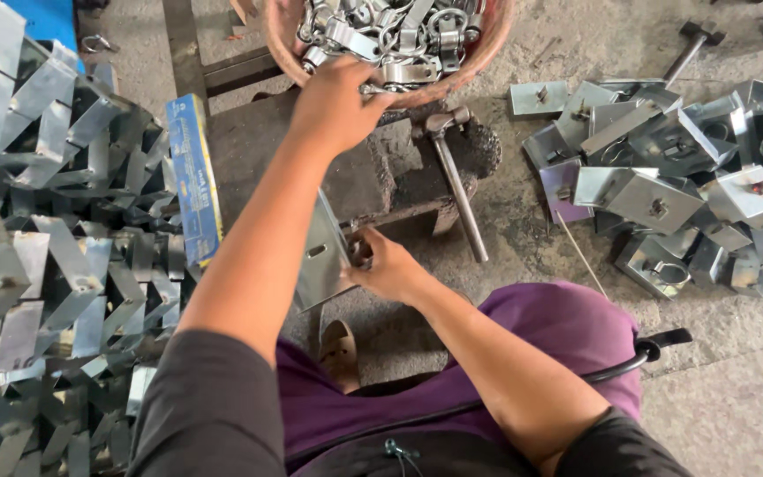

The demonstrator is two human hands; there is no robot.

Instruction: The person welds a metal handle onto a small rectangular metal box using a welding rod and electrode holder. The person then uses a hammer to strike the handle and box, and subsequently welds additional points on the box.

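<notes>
Galvanised flat steel plate with a slot (321,256) is pinched at its right edge by the right hand (388,268), standing on edge, long axis running from near the person up and away toward the dark iron block (359,172). Left hand (337,106) reaches into the round rust-coloured bowl (479,57) of shiny U-clamps, fingers curled on one. One steel hammer (454,177) lies on the block. Heaps of bent plates: unfinished left (46,247), assembled right (682,177); too many to count.
</notes>
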